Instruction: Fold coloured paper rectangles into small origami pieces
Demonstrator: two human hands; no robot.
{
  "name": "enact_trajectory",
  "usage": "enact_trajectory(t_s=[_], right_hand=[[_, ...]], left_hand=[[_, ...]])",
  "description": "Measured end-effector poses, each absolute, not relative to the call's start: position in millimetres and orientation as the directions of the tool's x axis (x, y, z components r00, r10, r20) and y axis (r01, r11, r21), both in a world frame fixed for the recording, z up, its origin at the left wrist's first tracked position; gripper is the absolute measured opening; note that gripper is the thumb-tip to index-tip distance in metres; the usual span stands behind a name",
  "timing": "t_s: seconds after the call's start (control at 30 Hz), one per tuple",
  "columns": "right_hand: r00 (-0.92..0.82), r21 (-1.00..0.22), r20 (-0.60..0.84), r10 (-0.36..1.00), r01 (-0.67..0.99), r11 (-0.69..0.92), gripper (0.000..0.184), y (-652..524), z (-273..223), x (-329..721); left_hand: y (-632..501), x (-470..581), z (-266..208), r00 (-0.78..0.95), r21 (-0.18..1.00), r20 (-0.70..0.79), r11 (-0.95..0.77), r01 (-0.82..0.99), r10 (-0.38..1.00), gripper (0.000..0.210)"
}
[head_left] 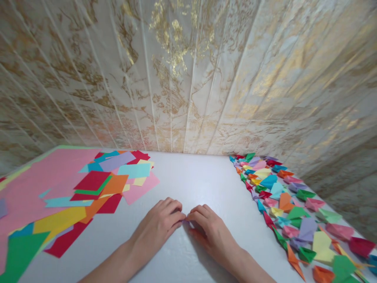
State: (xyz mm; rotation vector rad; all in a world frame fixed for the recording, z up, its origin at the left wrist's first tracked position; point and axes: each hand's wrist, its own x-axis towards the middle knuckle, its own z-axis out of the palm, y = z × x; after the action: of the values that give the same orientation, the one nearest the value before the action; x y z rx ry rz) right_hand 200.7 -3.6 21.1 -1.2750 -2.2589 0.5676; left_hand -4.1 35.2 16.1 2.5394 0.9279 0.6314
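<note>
Close together over the white tabletop, my left hand [165, 216] and my right hand [209, 226] meet at their fingertips. Between them shows a small bit of purple paper [186, 223], mostly covered by the fingers. Both hands pinch it, the left from one side and the right from the other. How the paper is folded cannot be made out. Both forearms come in from the bottom edge.
Loose coloured paper sheets [123, 182] lie overlapping on the left, partly on a large pink sheet [59, 169]. Rows of small folded paper figures [285, 202] cover the right side of the white table [191, 177]. A gold-patterned curtain [176, 78] hangs behind it.
</note>
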Motion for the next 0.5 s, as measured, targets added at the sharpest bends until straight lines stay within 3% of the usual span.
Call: enact_trajectory(t_s=[0.13,0.3,0.5], right_hand=[[-0.436,-0.547,0.144,0.888,0.713,0.439,0.036,6.0,23.8,193.1],[-0.435,-0.486,0.203,0.877,0.733,0.476,0.017,23.2,16.8,181.3],[-0.272,-0.716,0.157,0.949,0.63,0.299,0.01,33.6,18.2,176.6]], left_hand=[[45.4,-5.4,11.1,0.661,0.507,0.305,-0.704,0.497,0.686,0.013],[52.9,-10.9,10.0,0.592,0.589,0.298,-0.632,0.504,0.749,0.015],[52.8,-13.6,13.7,0.485,0.658,0.285,-0.537,0.528,0.827,0.008]])
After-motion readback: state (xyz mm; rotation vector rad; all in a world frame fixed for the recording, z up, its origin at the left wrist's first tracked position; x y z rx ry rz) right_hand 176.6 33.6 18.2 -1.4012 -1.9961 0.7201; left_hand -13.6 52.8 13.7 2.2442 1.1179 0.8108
